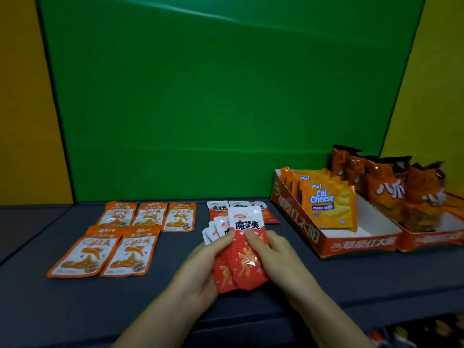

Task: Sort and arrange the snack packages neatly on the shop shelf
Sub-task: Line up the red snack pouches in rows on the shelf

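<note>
Red snack packets (241, 249), fanned at center shelf (351, 280), are pinched by both hands: left hand (200, 270) at 7 o'clock, right hand (273, 254) at 4. Orange packets (125, 237) lie at 9 o'clock.

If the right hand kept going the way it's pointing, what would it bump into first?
The right hand grips a fan of red packets. Past them, probably the flat red packets on the shelf, though depth is unclear.

Dim, soft focus, warped edges
</note>
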`<state>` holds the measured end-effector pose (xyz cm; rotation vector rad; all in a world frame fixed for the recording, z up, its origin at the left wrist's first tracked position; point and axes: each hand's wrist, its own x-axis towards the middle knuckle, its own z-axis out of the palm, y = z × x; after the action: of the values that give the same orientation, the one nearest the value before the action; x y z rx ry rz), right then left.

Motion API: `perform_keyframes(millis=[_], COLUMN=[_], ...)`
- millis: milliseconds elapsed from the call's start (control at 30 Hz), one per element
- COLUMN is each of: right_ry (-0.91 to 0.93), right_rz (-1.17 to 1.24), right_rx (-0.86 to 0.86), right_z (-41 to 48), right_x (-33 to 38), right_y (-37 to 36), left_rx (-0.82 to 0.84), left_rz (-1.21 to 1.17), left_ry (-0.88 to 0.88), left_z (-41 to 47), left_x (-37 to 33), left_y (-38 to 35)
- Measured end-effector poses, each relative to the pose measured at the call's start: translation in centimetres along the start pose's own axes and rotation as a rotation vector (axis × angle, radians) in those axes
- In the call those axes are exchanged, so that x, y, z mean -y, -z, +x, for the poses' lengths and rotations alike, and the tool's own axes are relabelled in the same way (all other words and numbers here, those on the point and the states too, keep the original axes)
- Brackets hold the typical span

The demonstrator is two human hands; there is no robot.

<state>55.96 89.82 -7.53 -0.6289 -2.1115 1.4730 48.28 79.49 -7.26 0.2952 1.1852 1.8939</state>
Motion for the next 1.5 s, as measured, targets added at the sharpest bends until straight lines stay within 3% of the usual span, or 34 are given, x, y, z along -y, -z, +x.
perform_keyframes(millis=[167, 300, 533, 1067, 1200, 1267, 1400, 1500], right_ry=[-0.027, 0.054, -0.003, -0.013, 0.119, 0.215, 0.139, 0.179], right_rz=[0.114, 0.121, -0.447, -0.941, -1.164, -1.069, -0.520, -0.387], right_rx=[0.153, 0.044, -0.077, -0.185, -0.273, -0.267, 0.139, 0.168], right_z=[1.9, 3.9, 6.3, 6.3, 4.4, 3.2, 1.7, 1.9], right_x=[-0.4, 0.1, -1.7, -3.0, -1.4, -0.3, 1.2, 0.6], right_y=[2.7, 5.6, 5.6, 4.0, 3.7, 3.3, 1.7, 0.9], left_rx=[-0.130, -0.229, -0.334, -0.301, -0.267, -0.266, -0.225, -0.217], left_rz=[-0.016, 0.055, 0.166, 0.235, 0.248, 0.255, 0.295, 0.274], left_ry=[-0.117, -0.220, -0.182, -0.159, -0.177, -0.195, -0.214, -0.197], left_z=[0.1, -0.4, -0.6, -0.2, -0.1, -0.1, -0.3, -0.5], left_x=[0.8, -0.6, -3.3, -2.8, -2.7, -2.6, -2.3, -1.9], left_y=[-1.0, -0.7, 0.8, 1.7, 1.7, 1.7, 1.5, 1.5])
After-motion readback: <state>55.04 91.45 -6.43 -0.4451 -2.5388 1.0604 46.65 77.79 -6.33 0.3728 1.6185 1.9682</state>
